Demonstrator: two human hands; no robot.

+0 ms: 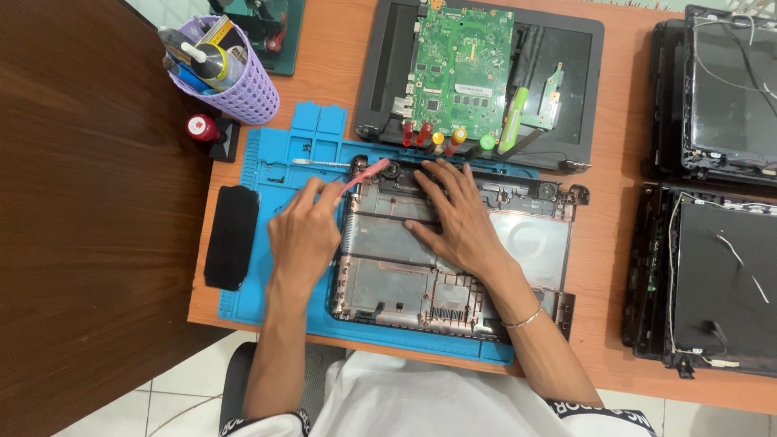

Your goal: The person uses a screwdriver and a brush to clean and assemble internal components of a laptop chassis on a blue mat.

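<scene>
Your left hand (pixel 303 231) comes in from six o'clock with the forearm running almost straight up the frame, wrist bent slightly toward two o'clock. Its fingers are curled and pinched around a pink-handled tool (pixel 363 176), whose tip points toward one o'clock and meets the upper left corner of the empty laptop bottom case (pixel 380 267). Your right hand (pixel 457 218) reaches in from five o'clock, forearm slanting up and left, a thin bracelet (pixel 524 320) on the wrist. That hand lies flat, palm down and gripping nothing, fingers spread and pointing toward eleven o'clock, pressing on the case's inner floor near its upper edge.

The case sits on a blue repair mat (pixel 279 174) at the centre of the orange tabletop (pixel 619 210). At twelve o'clock from your hands, a second laptop shell (pixel 571 89) carries a green motherboard (pixel 461 69), and a row of screwdrivers (pixel 433 136) with red, yellow and green handles lies along its near edge. At ten o'clock stands a purple mesh basket (pixel 247 93) filled with tools. At nine o'clock, just beside the mat, lies a black oblong pad (pixel 231 236). At three o'clock, well apart, rest two dark laptop lid assemblies (pixel 720 267).
</scene>
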